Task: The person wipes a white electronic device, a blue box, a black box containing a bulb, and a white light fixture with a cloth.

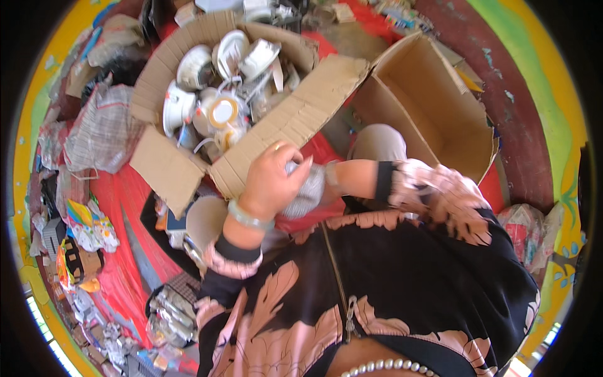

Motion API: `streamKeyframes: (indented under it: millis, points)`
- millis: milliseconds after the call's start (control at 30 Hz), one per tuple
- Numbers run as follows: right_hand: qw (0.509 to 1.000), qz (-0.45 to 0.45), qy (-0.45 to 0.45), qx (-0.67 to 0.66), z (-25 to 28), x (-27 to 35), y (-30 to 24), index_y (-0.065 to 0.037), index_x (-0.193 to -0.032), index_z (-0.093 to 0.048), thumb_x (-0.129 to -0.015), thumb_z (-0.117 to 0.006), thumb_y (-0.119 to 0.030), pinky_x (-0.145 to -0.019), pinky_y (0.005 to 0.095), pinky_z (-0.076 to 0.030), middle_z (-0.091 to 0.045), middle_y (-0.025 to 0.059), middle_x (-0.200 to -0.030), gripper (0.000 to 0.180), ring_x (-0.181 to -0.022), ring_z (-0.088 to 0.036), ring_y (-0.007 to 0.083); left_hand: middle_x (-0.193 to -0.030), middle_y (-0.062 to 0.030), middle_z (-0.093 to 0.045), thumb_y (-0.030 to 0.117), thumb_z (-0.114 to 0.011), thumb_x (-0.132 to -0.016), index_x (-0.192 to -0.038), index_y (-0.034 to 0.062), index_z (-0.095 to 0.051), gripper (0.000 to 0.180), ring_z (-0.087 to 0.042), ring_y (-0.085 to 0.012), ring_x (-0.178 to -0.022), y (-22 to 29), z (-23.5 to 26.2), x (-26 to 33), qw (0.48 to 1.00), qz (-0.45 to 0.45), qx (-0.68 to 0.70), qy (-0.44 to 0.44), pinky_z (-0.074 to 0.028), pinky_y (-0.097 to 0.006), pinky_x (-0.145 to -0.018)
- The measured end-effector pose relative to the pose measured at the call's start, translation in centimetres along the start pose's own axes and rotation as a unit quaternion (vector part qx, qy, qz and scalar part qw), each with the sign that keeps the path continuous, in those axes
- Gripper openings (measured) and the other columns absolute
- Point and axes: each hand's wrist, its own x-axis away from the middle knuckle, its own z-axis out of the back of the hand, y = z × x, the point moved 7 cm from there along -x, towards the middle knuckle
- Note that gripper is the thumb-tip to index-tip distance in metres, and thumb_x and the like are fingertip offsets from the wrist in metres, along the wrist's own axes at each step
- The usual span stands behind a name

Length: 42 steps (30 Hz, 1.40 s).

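In front of my chest, my left hand [274, 178], with a pale bangle on its wrist, has its fingers curled at a grey knitted piece that looks like a glove [306, 196]. My right hand [314, 188] comes in from the right, and the grey knit covers it, so its fingers are hidden. Both hands meet just over the near flap of an open cardboard box [292, 129]. Inside that box lie several white round lamp housings [232, 53], a yellow-ringed round part [223, 112] and loose wires.
To the right stands a second open cardboard box [433, 94], its inside bare. A woven sack [103, 129] and plastic bags lie at the left. Lower left, a basket of metal-looking parts [173, 317] stands by red sheeting [125, 251]. My knees [377, 144] flank the first box.
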Motion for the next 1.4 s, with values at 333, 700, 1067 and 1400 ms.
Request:
streamKeyframes:
  millis: [333, 700, 1067, 1400]
  points:
    - [0.821, -0.182, 0.487, 0.237, 7.6, 3.7, 13.7, -0.011, -0.121, -0.051, -0.076, -0.059, -0.011, -0.09, 0.0372, -0.04, -0.054, 0.0116, -0.12, 0.046, -0.119, -0.046, 0.0253, -0.097, -0.0262, -0.062, 0.012, -0.053, -0.081, -0.12, -0.0073, -0.049, 0.043, -0.064, -0.0336, -0.085, -6.1, -2.6, 4.3, 0.888, 0.152, -0.431, -0.054, -0.053, -0.039, -0.069]
    - [0.891, -0.116, 0.379, 0.222, 9.5, 2.8, 12.4, -0.006, -0.082, -0.064, -0.073, -0.062, -0.019, -0.062, 0.0387, -0.051, -0.067, 0.0122, -0.073, 0.016, -0.072, -0.066, 0.0284, -0.073, -0.0189, -0.065, 0.009, -0.049, -0.076, -0.081, -0.001, -0.064, 0.018, -0.065, -0.0331, -0.071, -4.2, 2.9, 4.6, 0.882, 0.091, -0.458, -0.06, -0.052, -0.041, -0.065]
    - [0.913, -0.026, 0.345, 0.216, 4.0, 3.5, 0.2, -0.007, -0.072, -0.069, -0.072, -0.059, -0.014, -0.054, 0.0372, -0.051, -0.066, 0.0101, -0.073, 0.012, -0.068, -0.066, 0.0249, -0.085, -0.0171, -0.062, 0.007, -0.052, -0.076, -0.091, -0.0022, -0.057, 0.019, -0.063, -0.0304, -0.078, -6.2, 7.6, 11.9, 0.856, 0.137, -0.494, -0.069, -0.052, -0.039, -0.068]
    - [0.768, 0.38, 0.444, -0.262, 11.1, 10.6, -1.0, -0.006, -0.137, -0.035, -0.081, -0.062, -0.051, -0.091, 0.0405, -0.044, -0.052, 0.0183, -0.126, 0.077, -0.111, -0.055, 0.0311, -0.1, -0.0119, -0.064, 0.023, -0.054, -0.092, -0.113, -0.0008, -0.06, 0.033, -0.062, -0.0228, -0.086, 5.0, 14.7, 3.5, 0.955, 0.057, -0.039, 0.29, -0.048, -0.031, -0.077]
